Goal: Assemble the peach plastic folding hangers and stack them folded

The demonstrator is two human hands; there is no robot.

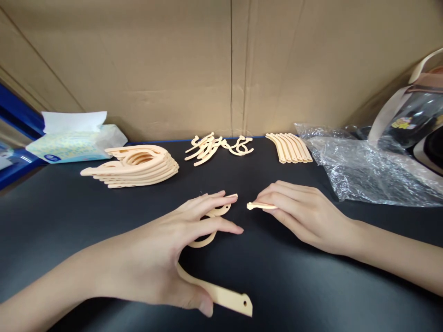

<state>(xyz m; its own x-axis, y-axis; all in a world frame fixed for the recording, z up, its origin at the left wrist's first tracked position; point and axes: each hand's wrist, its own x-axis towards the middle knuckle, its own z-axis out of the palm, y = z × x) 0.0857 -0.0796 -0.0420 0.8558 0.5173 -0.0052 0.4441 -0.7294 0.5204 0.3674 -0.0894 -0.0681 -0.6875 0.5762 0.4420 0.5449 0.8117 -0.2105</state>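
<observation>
A beige plastic hanger frame (230, 297) is under my left hand (169, 244) at the front of the black table. My left thumb presses along its near arm, while the spread fingers reach over its looped middle and far end; the palm hides much of it. To the right, my right hand (301, 212) is closed in a pinch on a slim beige hanger piece (261, 205). Only one end of that piece, with a small knob, sticks out towards the left. A gap separates the two hands.
Behind my left hand lies a stack of beige hanger frames (138, 168). Loose beige hooks (207, 150) and a row of curved hanger arms (289, 147) lie along the cardboard wall (155, 69). A tissue pack (76, 140), clear plastic wrap (374, 170) and a strapped bottle (415, 108) flank them.
</observation>
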